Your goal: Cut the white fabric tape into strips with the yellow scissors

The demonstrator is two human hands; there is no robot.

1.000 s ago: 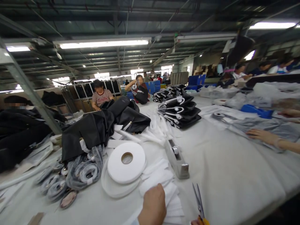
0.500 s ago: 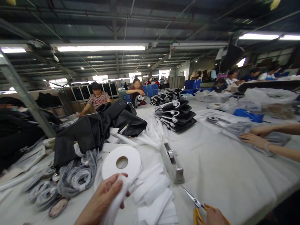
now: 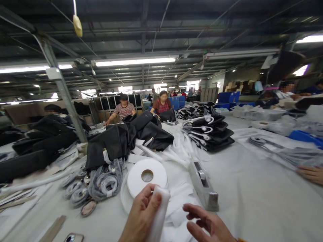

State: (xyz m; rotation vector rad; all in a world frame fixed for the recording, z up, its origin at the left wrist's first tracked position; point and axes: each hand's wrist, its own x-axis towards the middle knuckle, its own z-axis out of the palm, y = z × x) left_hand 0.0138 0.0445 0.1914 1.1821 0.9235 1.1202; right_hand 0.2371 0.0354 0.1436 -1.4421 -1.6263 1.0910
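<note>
My left hand grips a folded white strip of soft sheet material between thumb and fingers, in front of a large white roll with a cardboard core. My right hand is empty, its fingers spread and slightly curled, to the right of the strip and apart from it. A sliver of yellow-orange shows beside my right wrist at the bottom edge; most of it is out of view. Cut white pieces lie between the roll and a grey tape dispenser.
Black bags and plastic-wrapped coiled straps stand at the left. Stacked black pieces with white-wrapped handles lie beyond the dispenser. A co-worker's hand rests near grey straps at the right. A phone lies at the lower left.
My right hand has let go of the yellow-handled scissors and come up toward the strip. My left hand keeps hold of the strip. The view has swung left.
</note>
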